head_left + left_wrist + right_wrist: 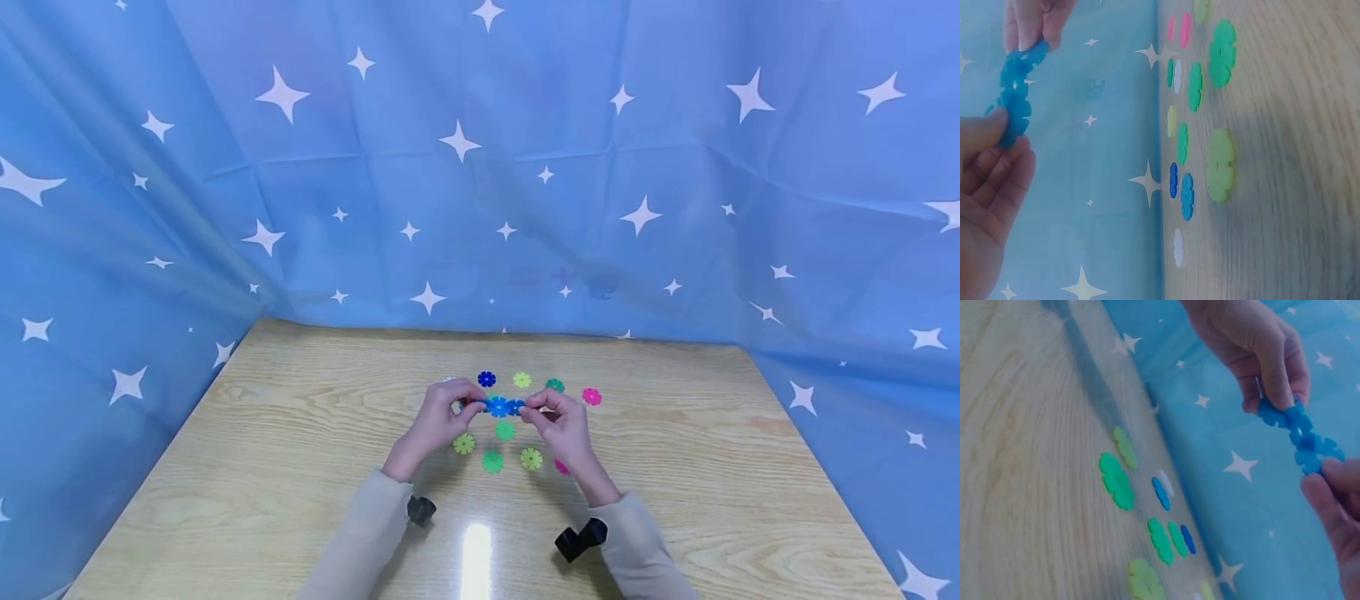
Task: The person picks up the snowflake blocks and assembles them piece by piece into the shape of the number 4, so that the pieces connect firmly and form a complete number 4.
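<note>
Joined blue flower-shaped interlocking discs (498,407) are held in the air above the table, one end in each hand. My left hand (444,414) pinches the left end between thumb and fingers, and my right hand (564,427) pinches the right end. In the left wrist view, the blue discs (1016,106) run from the left hand (988,194) up to the right hand (1038,22). The right wrist view shows the discs (1302,439) slotted together at angles. Fingertips cover both ends, so I cannot tell how many are joined.
Loose discs lie flat on the wooden table (262,467): a dark blue disc (487,379), a pink disc (592,397), a green disc (492,461), a yellow-green disc (531,458) and several others. A blue star-patterned curtain (525,267) hangs behind the table.
</note>
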Action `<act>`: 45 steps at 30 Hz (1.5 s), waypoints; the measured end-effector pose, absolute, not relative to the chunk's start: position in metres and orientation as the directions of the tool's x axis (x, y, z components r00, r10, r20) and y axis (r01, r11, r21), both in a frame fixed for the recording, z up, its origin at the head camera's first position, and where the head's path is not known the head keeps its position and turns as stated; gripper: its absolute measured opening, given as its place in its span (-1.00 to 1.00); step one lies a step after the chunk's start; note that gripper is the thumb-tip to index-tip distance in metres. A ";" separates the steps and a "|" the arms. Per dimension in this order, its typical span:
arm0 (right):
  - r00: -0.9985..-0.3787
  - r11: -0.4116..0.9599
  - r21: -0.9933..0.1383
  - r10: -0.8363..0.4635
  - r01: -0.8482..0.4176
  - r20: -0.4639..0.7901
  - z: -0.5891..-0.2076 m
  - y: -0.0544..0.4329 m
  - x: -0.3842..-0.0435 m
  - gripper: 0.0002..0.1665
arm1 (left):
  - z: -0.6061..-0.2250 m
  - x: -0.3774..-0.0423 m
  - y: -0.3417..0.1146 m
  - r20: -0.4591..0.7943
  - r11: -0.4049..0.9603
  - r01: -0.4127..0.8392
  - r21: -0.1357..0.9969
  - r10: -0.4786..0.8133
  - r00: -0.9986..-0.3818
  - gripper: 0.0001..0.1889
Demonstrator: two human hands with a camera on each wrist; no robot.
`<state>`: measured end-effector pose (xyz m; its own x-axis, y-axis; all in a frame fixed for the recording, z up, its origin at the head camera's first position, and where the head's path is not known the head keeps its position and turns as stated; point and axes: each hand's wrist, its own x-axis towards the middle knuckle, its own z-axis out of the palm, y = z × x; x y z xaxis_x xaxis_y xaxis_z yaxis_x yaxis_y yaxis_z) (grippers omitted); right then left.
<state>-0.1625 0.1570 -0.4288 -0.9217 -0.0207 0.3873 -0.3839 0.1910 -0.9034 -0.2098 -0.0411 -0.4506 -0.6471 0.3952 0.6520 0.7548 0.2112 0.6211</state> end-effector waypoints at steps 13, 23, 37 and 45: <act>-0.938 0.155 -0.931 0.048 -0.331 0.342 -0.412 0.153 -0.166 -0.91 | -0.419 -0.188 -0.041 0.416 0.112 0.447 0.887 0.225 -0.881 -0.76; -0.912 0.157 -0.903 0.028 -0.400 0.409 -0.407 0.135 -0.166 -0.90 | -0.465 -0.199 -0.021 0.179 -0.253 0.133 0.958 0.169 -0.969 -0.88; -0.901 0.302 -0.866 0.051 -0.398 0.431 -0.427 0.150 -0.179 -0.91 | -0.465 -0.197 -0.023 0.196 -0.355 0.158 0.922 0.074 -0.978 -0.94; -0.959 0.549 -0.827 0.151 -0.121 0.241 -0.462 0.217 -0.213 -0.77 | -0.461 -0.201 -0.032 0.240 -0.373 0.202 0.906 0.060 -0.969 -0.78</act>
<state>-0.2128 0.2172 -0.4616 -0.9588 0.1508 0.2407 -0.1213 0.5489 -0.8271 -0.2010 -0.0323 -0.4608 -0.9688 0.0600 0.2404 0.2016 -0.3731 0.9056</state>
